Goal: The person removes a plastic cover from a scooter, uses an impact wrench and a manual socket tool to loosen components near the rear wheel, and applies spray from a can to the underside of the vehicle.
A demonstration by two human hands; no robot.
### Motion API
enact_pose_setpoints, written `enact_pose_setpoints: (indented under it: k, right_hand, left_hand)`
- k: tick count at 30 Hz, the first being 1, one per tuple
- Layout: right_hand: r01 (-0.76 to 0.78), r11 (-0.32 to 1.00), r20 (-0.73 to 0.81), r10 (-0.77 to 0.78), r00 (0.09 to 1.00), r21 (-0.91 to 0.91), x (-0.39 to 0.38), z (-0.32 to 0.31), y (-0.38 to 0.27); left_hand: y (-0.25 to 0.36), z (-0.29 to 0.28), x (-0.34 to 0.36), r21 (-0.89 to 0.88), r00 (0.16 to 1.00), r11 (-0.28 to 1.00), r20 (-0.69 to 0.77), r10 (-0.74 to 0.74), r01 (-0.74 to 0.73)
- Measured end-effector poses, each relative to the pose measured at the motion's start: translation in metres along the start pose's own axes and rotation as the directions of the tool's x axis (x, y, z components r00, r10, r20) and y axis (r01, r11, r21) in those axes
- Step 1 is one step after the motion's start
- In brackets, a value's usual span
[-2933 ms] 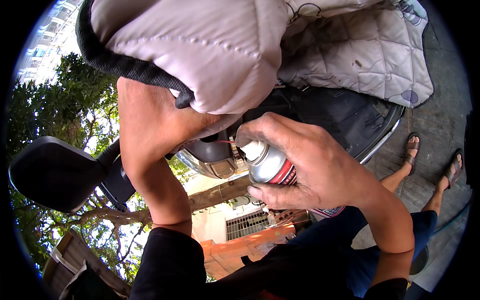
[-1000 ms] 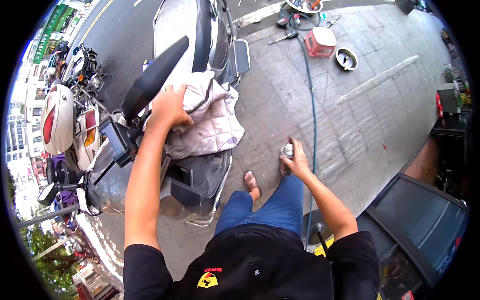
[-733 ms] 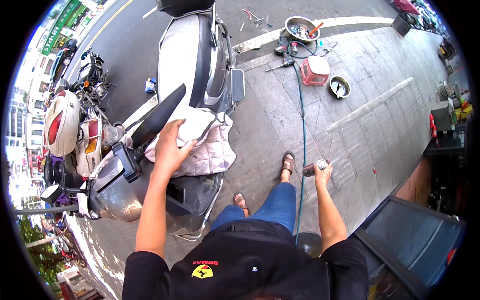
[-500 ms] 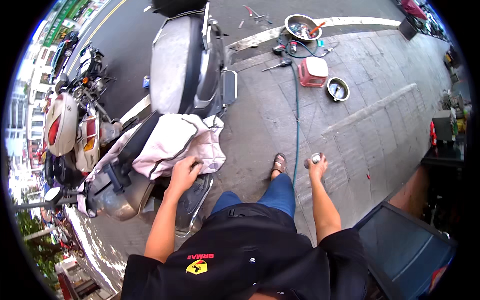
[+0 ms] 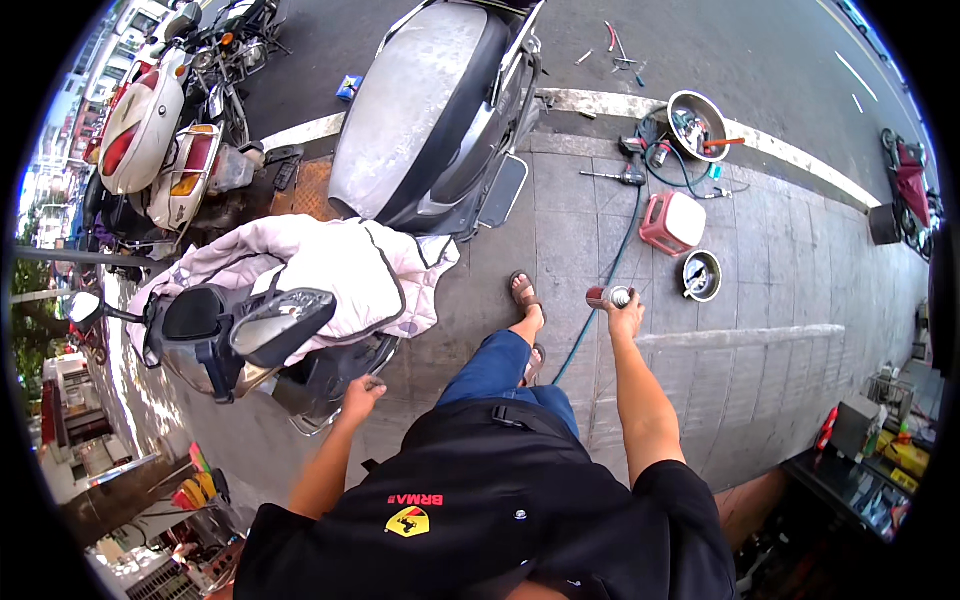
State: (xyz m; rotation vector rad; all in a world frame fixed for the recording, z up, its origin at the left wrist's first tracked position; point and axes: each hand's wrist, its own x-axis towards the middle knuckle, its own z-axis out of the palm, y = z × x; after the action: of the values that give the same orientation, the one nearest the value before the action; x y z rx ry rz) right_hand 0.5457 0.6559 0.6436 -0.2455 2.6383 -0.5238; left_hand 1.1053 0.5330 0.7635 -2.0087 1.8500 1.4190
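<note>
My right hand (image 5: 626,316) is wrapped round a dark red spray can (image 5: 600,296) with a silvery top, held out over the pavement. Beside the scooter's footboard my left hand (image 5: 360,398) is closed, with something small and dark at its fingertips that I cannot make out. The grey scooter (image 5: 410,110) stands to my left. A pale pink quilted cover (image 5: 345,270) is draped over its front part, in front of the seat. My left hand is apart from both scooter and cover.
A red stool with a white top (image 5: 675,222) stands ahead right, between a large metal basin (image 5: 698,112) and a small metal bowl (image 5: 703,275). A power drill (image 5: 628,175) and a green hose (image 5: 612,270) lie on the pavement. Other motorbikes (image 5: 140,140) are parked at far left.
My view has turned and I have stepped along the pavement. My left hand has come away from the quilted cover, and the spray can in my right hand has tilted to lie more sideways.
</note>
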Motion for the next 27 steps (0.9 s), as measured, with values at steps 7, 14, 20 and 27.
enact_pose_setpoints:
  k: [7,14,20,27]
  right_hand:
    - [0.073,0.996,0.136,-0.065,0.989,-0.056,0.099,-0.015,-0.087]
    - [0.1,0.975,0.1,-0.082,0.992,-0.199,0.23,-0.007,-0.151]
    - [0.337,0.895,0.319,-0.241,0.917,-0.293,0.3,0.065,-0.202]
    - [0.413,0.815,0.438,-0.223,0.871,-0.406,0.419,0.108,-0.224]
  left_hand:
    - [0.058,0.066,0.088,-0.298,0.982,0.943,0.155,-0.104,0.147]
    - [0.197,0.049,0.104,-0.342,0.985,0.924,0.074,-0.156,0.172]
    - [0.181,0.05,0.066,-0.507,0.872,0.758,-0.022,-0.488,0.412]
    - [0.262,0.103,0.09,-0.468,0.817,0.753,-0.103,-0.567,0.463]
